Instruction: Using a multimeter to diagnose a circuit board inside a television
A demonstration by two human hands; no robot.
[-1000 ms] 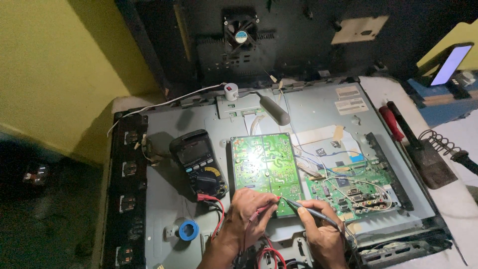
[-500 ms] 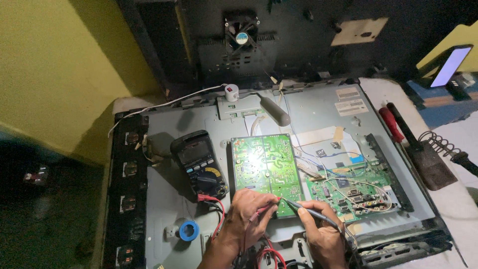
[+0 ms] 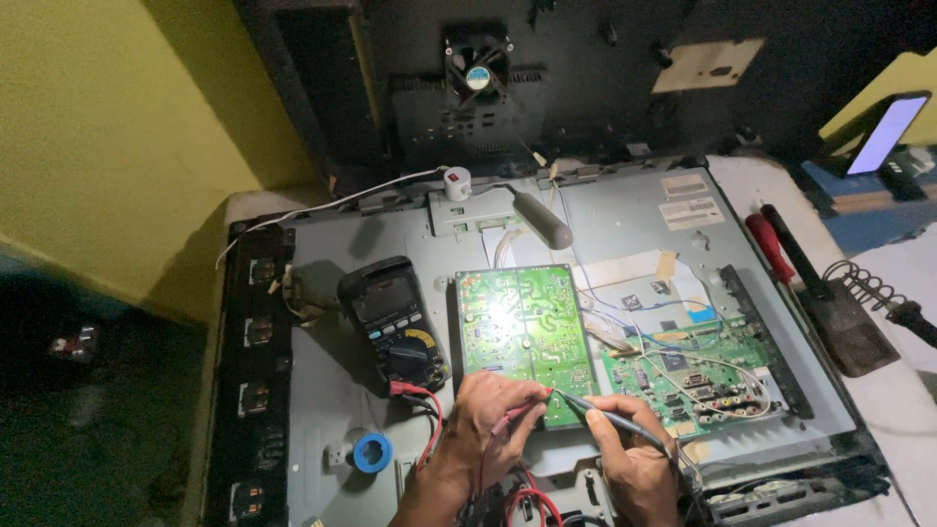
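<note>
Left hand (image 3: pixel 488 415) at lower centre of the frame, fingers closed round a red probe (image 3: pixel 522 408), tip down on the bottom edge of the green circuit board (image 3: pixel 525 327); right hand (image 3: pixel 630 454) just to its right, pinched on a black probe (image 3: pixel 610 418) slanting up-left, tip meeting the same spot. Against the views of a second and half a second back, no shift worth noting: both hands and both tips on the same point, so likely a steady reading being held. Red and black leads (image 3: pixel 420 400) looping left to the dark meter (image 3: pixel 392 317) lying just beside the board. Right of the board, a second green board (image 3: pixel 693 376) thick with wires, close to the right hand. Blue tape roll (image 3: pixel 372 452) lower left, well apart. Bare grey metal panel (image 3: pixel 322 390) open to the left of the meter; black frame edge close below the wrists; red screwdriver (image 3: pixel 769 244) and soldering stand (image 3: pixel 859 288) off at the right rim
</note>
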